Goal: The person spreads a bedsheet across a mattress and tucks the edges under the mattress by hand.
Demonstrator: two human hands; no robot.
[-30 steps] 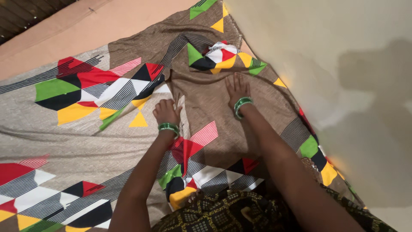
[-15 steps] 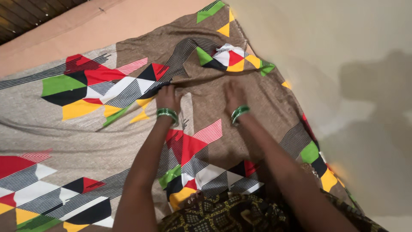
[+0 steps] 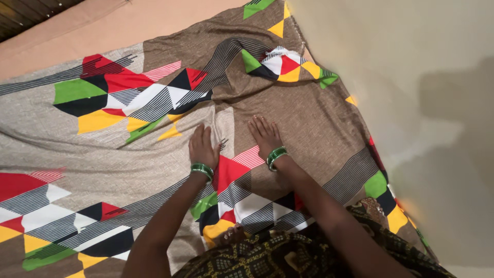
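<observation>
Both hands lay palm-down on the brown woven cloth with red, yellow, green, black and white triangles point(image 3: 288, 118), spread over the floor. Left hand point(image 3: 202, 148) fingers together; right hand point(image 3: 265, 135), at 3 o'clock of it, fingers slightly spread. 2 green bangles point(image 3: 201, 169) ringed the wrists.

A pale cream wall point(image 3: 411, 77) rises along the right edge of the floor, with a soft grey shadow across its lower part. A peach-coloured mat point(image 3: 128, 25) covers the floor toward the far edge, and dark wooden boards point(image 3: 31, 10) show in the far-left corner.
</observation>
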